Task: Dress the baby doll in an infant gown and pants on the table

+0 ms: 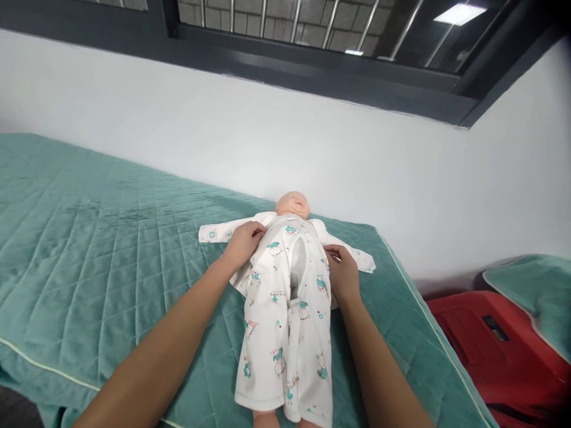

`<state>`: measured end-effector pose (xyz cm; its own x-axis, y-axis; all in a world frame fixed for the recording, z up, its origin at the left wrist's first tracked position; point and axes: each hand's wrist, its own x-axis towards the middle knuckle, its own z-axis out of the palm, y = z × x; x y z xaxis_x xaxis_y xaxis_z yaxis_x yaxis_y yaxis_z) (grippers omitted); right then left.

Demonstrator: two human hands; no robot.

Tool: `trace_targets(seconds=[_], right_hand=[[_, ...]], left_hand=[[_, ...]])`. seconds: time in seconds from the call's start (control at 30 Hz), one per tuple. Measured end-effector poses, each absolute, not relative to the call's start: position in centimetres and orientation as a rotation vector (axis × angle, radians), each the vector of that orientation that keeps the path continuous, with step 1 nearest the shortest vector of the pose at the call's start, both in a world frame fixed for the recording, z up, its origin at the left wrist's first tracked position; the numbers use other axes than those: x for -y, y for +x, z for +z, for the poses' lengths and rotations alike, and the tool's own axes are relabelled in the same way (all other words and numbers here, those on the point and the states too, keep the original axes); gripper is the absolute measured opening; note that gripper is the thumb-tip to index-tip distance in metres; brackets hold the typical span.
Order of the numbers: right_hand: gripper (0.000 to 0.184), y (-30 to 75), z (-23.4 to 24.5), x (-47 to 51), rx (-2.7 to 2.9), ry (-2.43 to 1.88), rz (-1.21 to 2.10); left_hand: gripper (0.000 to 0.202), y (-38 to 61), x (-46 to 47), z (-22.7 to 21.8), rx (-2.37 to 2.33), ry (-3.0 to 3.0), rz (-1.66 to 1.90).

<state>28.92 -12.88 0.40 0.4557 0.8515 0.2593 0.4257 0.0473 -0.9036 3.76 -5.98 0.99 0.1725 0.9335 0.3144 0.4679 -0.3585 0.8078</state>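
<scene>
A baby doll (pixel 292 204) lies on its back on a green quilted cover, its head toward the wall. It wears a white long-sleeved top (pixel 219 232) with both sleeves spread sideways. Over its front lie white printed open-crotch pants (pixel 265 327), pulled up high on the chest; the bare lower legs show at the bottom. My left hand (pixel 244 242) is closed at the pants' upper left edge, fingertips partly hidden by the cloth. At the opposite edge, my right hand (pixel 342 270) is also closed on the pants, its fingers curled beside the waist.
The green quilted cover (pixel 111 249) spreads wide to the left and ends at a piped edge on the right. A white wall (pixel 178 125) rises behind, below a dark-framed barred window (pixel 312 53). A red plastic object (pixel 482 345) stands low at the right, partly under green cloth.
</scene>
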Motion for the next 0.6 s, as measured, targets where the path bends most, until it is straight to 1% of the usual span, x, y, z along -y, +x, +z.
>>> trace_targets(seconds=[0.1, 0.17, 0.23, 0.33, 0.4, 0.47, 0.6], right_hand=[[0.021, 29.4, -0.1, 13.1, 1.214, -1.628, 0.414], [0.024, 29.6, -0.4, 13.2, 1.287, -1.624, 0.384], [0.026, 29.5, -0.3, 13.3, 1.331, -1.606, 0.351], [0.020, 29.2, 0.5, 13.7, 1.256, -1.578, 0.300], [0.017, 29.3, 1.1, 13.8, 1.154, -1.535, 0.277], [0.017, 29.5, 1.5, 13.8, 1.061, -1.451, 0.306], [0.022, 29.9, 1.6, 13.7, 0.926, -1.316, 0.492]], left_hand=[[0.018, 3.1, 6.4, 1.3, -1.323, 1.871, 0.976], [0.018, 2.7, 6.7, 1.7, -1.329, 1.862, 0.865], [0.022, 2.4, 7.1, 2.2, -1.315, 1.834, 0.749], [0.033, 2.1, 7.6, 2.9, -1.254, 1.723, 0.624], [0.037, 2.1, 7.7, 3.1, -1.225, 1.677, 0.595], [0.037, 2.1, 7.8, 3.1, -1.219, 1.689, 0.590], [0.043, 1.9, 7.6, 3.2, -1.212, 1.726, 0.578]])
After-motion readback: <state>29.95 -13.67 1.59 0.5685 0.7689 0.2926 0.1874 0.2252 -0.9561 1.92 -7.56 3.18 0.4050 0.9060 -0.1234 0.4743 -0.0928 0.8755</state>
